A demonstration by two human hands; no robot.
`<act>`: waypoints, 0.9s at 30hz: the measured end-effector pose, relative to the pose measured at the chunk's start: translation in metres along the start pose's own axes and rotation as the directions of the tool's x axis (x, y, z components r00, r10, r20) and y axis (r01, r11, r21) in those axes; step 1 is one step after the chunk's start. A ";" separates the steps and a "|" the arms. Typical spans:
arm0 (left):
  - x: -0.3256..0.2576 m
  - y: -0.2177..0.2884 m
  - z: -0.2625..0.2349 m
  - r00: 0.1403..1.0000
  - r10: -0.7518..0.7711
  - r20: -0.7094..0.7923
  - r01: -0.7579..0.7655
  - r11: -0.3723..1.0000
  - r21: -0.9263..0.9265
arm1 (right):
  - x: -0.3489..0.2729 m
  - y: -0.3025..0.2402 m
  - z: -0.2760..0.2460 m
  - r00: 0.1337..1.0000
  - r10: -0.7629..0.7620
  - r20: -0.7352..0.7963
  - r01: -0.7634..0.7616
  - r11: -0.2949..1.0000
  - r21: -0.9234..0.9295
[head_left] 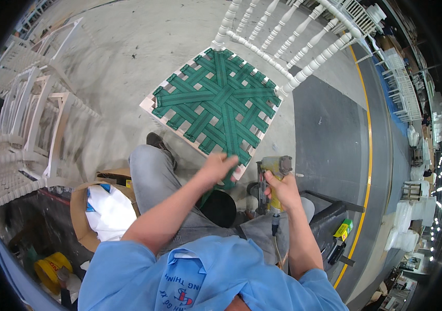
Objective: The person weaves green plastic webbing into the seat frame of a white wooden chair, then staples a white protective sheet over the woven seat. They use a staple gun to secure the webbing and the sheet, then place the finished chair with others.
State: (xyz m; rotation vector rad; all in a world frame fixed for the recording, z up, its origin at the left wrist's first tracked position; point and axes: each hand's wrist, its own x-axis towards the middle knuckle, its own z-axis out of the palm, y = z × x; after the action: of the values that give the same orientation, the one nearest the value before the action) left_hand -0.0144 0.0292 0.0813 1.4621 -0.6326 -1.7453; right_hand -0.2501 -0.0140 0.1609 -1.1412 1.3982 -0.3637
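Note:
A white chair with a seat of woven green webbing [224,93] is in front of me, its turned-spindle back [283,33] at the far right. My left hand [219,170] is at the seat's nearest corner, by the end of a diagonal green strap. Motion smears its fingers, so I cannot tell whether they grip the webbing. Below that hand, loose green webbing [227,182] hangs toward my lap. My right hand [284,191] is closed round the handle of a yellow-and-grey pneumatic staple gun [277,165]. The gun is right of the corner, apart from the seat, with an air hose [279,248] below it.
White chair frames [50,119] are stacked at the left. An open cardboard box [82,217] with white wrapping is beside my left leg, near a yellow spool [52,269]. A small green-and-yellow box [343,229] lies on a black surface at right, short of a yellow floor line [369,171].

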 end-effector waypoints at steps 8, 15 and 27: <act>0.068 0.021 -0.029 0.997 -0.071 -0.014 0.070 0.997 -0.024 | 0.027 -0.010 0.040 0.995 0.012 0.101 -0.002 0.995 -0.096; 0.076 0.018 -0.028 0.992 -0.120 0.025 0.122 0.990 -0.076 | 0.040 -0.010 0.051 0.992 0.084 0.089 -0.064 0.976 -0.206; 0.080 0.015 -0.033 0.992 -0.118 0.037 0.123 0.980 -0.155 | 0.045 -0.018 0.064 0.982 0.155 0.109 -0.100 0.914 -0.394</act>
State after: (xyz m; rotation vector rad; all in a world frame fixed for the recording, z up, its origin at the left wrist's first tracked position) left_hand 0.0169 -0.0404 0.0385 1.3930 -0.4172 -1.8669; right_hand -0.1760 -0.0310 0.1350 -1.3573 1.4497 0.0937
